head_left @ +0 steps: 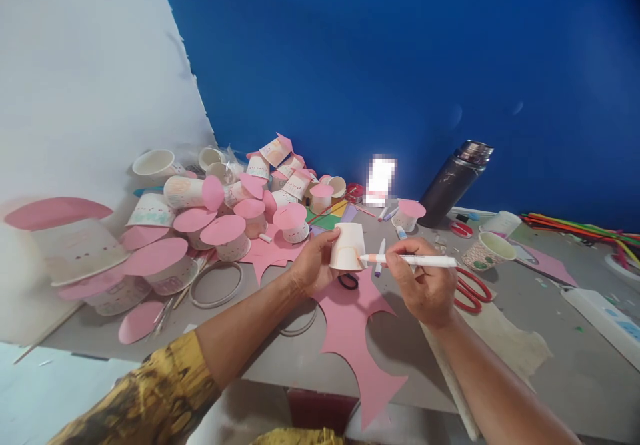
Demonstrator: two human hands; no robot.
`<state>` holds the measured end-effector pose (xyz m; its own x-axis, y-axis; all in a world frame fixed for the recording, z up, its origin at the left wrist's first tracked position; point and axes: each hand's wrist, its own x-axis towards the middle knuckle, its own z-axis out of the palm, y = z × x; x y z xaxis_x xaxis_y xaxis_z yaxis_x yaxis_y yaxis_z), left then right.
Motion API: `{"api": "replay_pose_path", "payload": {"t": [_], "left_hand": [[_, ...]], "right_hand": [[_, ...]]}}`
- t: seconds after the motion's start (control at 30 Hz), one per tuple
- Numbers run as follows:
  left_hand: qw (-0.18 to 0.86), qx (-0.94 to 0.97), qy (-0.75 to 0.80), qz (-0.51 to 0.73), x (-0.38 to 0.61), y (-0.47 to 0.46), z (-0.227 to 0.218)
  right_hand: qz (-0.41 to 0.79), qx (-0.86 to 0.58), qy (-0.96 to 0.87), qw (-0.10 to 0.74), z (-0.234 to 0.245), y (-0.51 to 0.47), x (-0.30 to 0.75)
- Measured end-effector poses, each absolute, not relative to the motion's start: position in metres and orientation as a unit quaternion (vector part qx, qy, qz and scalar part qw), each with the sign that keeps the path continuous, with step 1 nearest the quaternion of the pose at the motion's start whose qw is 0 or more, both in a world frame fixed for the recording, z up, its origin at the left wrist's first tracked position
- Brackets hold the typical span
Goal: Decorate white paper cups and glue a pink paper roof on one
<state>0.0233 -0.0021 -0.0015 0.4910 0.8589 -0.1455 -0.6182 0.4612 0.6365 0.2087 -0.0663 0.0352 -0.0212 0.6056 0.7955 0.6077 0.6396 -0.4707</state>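
Note:
My left hand (314, 260) grips a white paper cup (349, 239) turned upside down, its narrow end up. An orange line shows on the cup's side. Between the fingers of my right hand (425, 288) is a white felt-tip marker (425, 260), and its orange tip meets the cup wall near the lower right. Under both hands lies a cut-out sheet of pink paper (350, 325). The dark handle loop (349, 281) of a tool shows just below the cup; the rest of it is hidden.
Many decorated cups with pink paper discs (225, 231) crowd the left side. A dark flask (455, 181) leans at the back. Red-handled scissors (473, 291), a green-patterned cup (487, 251), a cloth (510, 345) and a power strip (605, 318) lie right. A tape ring (216, 305) is at left.

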Motion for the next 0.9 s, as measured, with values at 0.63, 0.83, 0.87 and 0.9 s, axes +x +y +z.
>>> {"api": "replay_pose_path", "payload": {"t": [0.63, 0.83, 0.87, 0.9], "left_hand": [[0.819, 0.265, 0.226, 0.456, 0.0245, -0.0002, -0.0071], [0.812, 0.266, 0.229, 0.466, 0.0247, -0.0003, -0.0095], [0.810, 0.265, 0.230, 0.470, 0.0248, -0.0002, -0.0095], [0.808, 0.265, 0.232, 0.472, 0.0249, -0.0002, -0.0094]], "right_hand": [[-0.027, -0.455, -0.692, 0.559, 0.0359, -0.0636, 0.2052], [-0.024, -0.452, -0.694, 0.560, 0.0351, -0.0638, 0.2056], [-0.026, -0.451, -0.694, 0.561, 0.0350, -0.0637, 0.2058], [-0.028, -0.450, -0.693, 0.563, 0.0349, -0.0637, 0.2060]]}}
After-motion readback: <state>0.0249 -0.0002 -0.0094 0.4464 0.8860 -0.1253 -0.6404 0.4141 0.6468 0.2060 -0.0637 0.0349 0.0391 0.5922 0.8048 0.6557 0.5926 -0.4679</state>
